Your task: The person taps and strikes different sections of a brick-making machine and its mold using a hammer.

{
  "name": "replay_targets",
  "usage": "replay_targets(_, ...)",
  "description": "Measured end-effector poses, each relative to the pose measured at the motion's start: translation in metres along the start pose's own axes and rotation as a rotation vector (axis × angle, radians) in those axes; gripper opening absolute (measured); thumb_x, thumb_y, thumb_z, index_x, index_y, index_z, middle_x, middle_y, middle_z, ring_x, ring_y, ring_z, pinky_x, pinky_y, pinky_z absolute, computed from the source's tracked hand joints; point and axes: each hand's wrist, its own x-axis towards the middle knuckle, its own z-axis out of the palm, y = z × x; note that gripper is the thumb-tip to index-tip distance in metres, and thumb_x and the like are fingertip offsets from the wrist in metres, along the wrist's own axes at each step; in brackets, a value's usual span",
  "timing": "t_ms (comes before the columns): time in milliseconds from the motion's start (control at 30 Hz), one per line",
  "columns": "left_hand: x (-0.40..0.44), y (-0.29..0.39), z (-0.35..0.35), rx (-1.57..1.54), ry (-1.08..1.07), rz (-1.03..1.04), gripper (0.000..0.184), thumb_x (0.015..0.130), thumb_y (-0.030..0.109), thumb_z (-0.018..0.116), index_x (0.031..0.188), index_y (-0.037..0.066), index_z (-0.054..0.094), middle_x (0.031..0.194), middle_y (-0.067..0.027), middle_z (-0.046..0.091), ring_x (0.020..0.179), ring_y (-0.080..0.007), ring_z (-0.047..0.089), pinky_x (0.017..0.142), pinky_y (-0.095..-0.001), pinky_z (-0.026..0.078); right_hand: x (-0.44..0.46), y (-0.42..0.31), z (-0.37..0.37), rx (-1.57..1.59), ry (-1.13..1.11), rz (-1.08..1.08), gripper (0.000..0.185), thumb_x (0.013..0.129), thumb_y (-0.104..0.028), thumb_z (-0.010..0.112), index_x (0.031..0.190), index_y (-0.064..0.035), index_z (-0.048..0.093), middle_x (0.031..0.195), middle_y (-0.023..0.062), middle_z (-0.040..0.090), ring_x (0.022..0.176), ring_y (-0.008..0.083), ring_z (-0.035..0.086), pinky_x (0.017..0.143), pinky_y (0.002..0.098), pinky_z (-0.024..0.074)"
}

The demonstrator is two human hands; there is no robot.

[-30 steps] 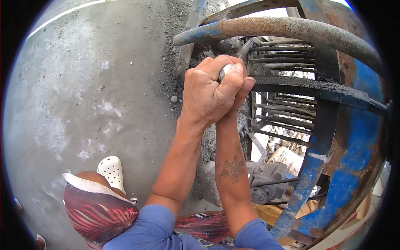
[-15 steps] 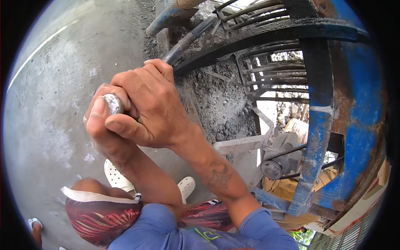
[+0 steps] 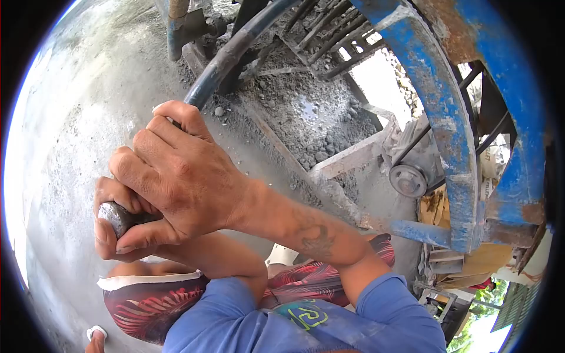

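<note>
A long metal bar, dark with bluish patches, slants from the machine at the top down into both of my hands. My right hand wraps round it, back of the hand upward, thumb toward the bar's end. Below and left of it, my left hand is closed round the worn, rounded grip end. Much of my left hand is hidden behind the right one. The bar's upper part passes beside the machine's dark frame, and its far end lies out of view.
A rusty blue machine frame curves along the right, with a belt pulley at its lower side. Grey rubble lies under dark rods. A dusty concrete floor spreads left. Another person's foot shows at lower left.
Both hands have moved down and left with the bar, still gripping it. The view has turned, so the machine appears rotated and more of the bar shows.
</note>
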Motion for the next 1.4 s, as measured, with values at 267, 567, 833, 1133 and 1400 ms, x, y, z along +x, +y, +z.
replay_targets(267, -0.011, -0.045, 0.038, 0.406, -0.302, -0.179, 0.032, 0.082, 0.031, 0.044, 0.070, 0.001, 0.049, 0.061, -0.0029, 0.043, 0.053, -0.0111, 0.040, 0.049, -0.0227, 0.031, -0.057, 0.058, -0.030, 0.010, 0.212, 0.164, 0.065, 0.077, -0.069, 0.044, 0.090, -0.0062, 0.056, 0.071, 0.0053, 0.054, 0.069, 0.0226, 0.051, 0.081, 0.0374, 0.0321)
replay_targets(567, -0.022, -0.024, 0.037, 0.157, -0.291, -0.323, 0.040, 0.081, 0.039, 0.041, 0.071, 0.001, 0.049, 0.060, -0.0035, 0.042, 0.055, -0.0132, 0.040, 0.052, -0.0243, 0.034, -0.054, 0.033, -0.035, -0.077, 0.291, 0.165, 0.060, 0.077, -0.068, 0.044, 0.082, -0.0093, 0.058, 0.065, 0.0025, 0.057, 0.056, 0.0198, 0.051, 0.071, 0.0324, 0.0334)
replay_targets(833, -0.026, -0.117, 0.058, 0.492, -0.272, -0.292, 0.026, 0.082, 0.020, 0.047, 0.070, -0.001, 0.057, 0.063, 0.0025, 0.045, 0.060, -0.0065, 0.040, 0.053, -0.0218, 0.032, -0.098, 0.120, -0.043, -0.090, 0.424, 0.166, 0.056, 0.077, -0.066, 0.048, 0.077, -0.0103, 0.058, 0.056, -0.0002, 0.051, 0.056, 0.0175, 0.052, 0.070, 0.0325, 0.0333)
replay_targets(1133, -0.031, -0.067, 0.074, 0.368, -0.330, -0.207, 0.032, 0.083, 0.023, 0.042, 0.065, -0.001, 0.052, 0.060, -0.0062, 0.049, 0.055, -0.0114, 0.043, 0.052, -0.0231, 0.033, -0.077, 0.068, -0.058, -0.050, 0.409, 0.192, 0.067, 0.076, -0.071, 0.042, 0.080, -0.0060, 0.060, 0.066, 0.0038, 0.058, 0.057, 0.0200, 0.052, 0.067, 0.0325, 0.0347)
replay_targets(1400, -0.034, -0.139, 0.091, 0.606, -0.263, -0.355, 0.033, 0.086, 0.025, 0.043, 0.071, 0.000, 0.058, 0.061, -0.0009, 0.050, 0.057, -0.0075, 0.044, 0.053, -0.0225, 0.036, -0.113, 0.132, -0.074, 0.050, 0.491, 0.207, 0.049, 0.076, -0.058, 0.053, 0.081, -0.0104, 0.060, 0.055, -0.0001, 0.049, 0.053, 0.0190, 0.051, 0.070, 0.0336, 0.0342)
